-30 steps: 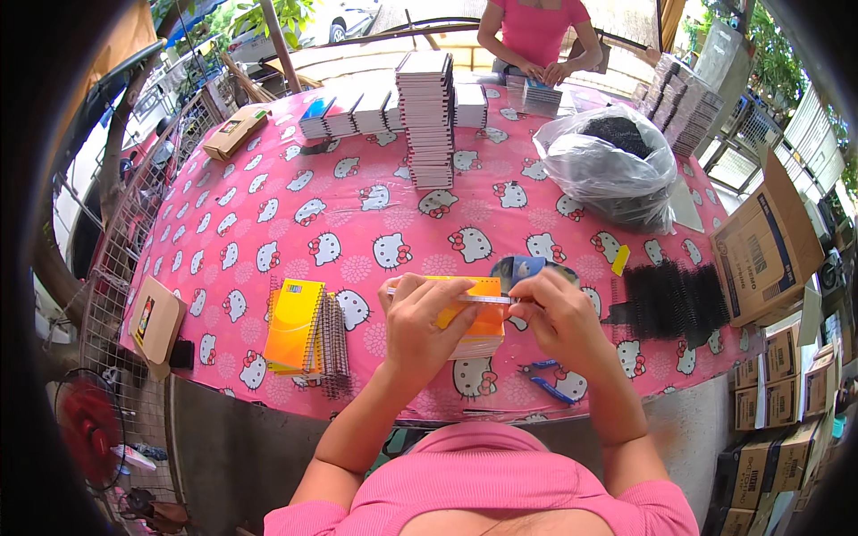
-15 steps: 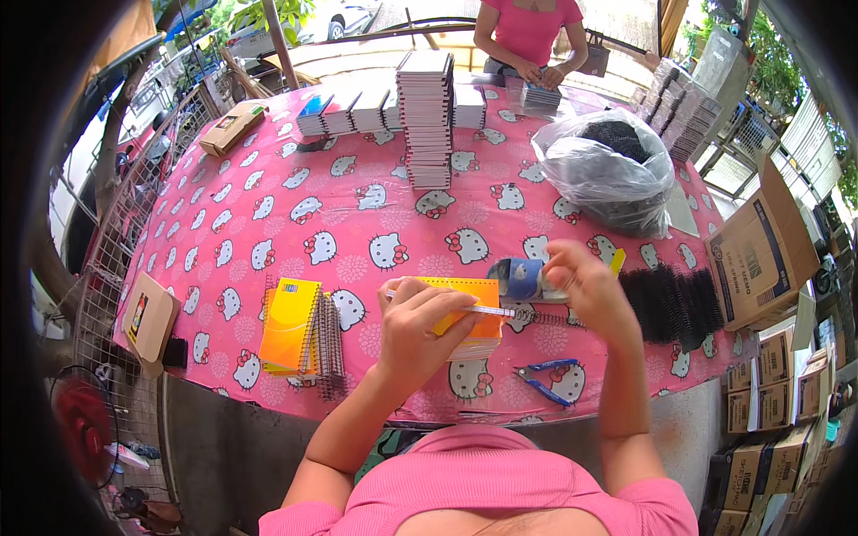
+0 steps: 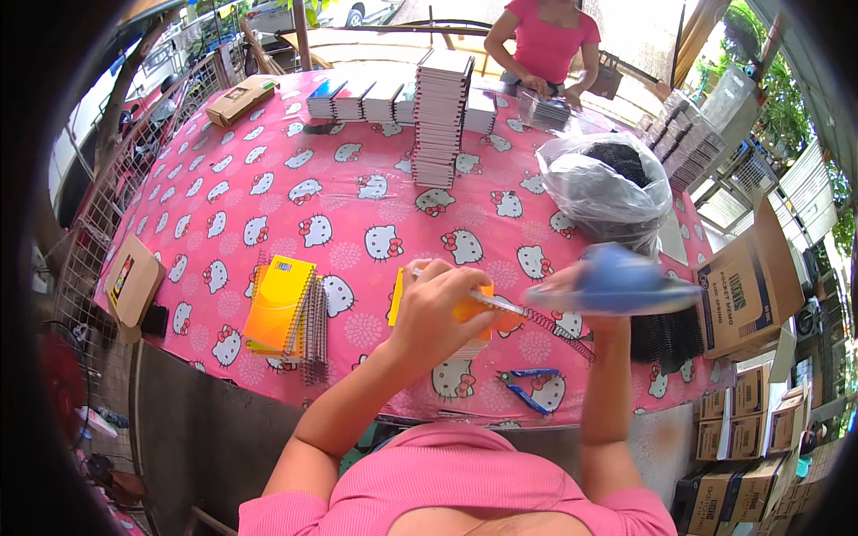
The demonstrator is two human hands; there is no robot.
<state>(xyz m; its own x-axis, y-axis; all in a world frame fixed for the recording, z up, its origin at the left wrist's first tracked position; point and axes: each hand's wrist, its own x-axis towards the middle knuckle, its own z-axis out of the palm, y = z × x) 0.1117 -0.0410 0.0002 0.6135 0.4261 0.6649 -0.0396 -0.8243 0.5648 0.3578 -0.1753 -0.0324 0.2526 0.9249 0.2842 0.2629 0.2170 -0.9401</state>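
Clearly, the left hand (image 3: 438,308) clamps a small orange notepad (image 3: 471,308) at table centre, its loose metal spiral coil (image 3: 556,326) trailing toward four o'clock. The right hand (image 3: 572,286), at three o'clock, grips a blurred blue tool (image 3: 617,281). Best to pin the pad flat and keep its punched edge square so the coil threads cleanly. Blue-handled pliers (image 3: 523,389) lie at five o'clock on the pink cat-print tablecloth (image 3: 295,196).

— What sort of place is this?
— An open-air notebook-binding stall: a table (image 3: 268,192) under a pink cartoon-cat cloth, a tall stack of notebooks (image 3: 441,116), cardboard cartons (image 3: 746,290) beside it, and trees (image 3: 786,98) and a parked car (image 3: 366,11) beyond.
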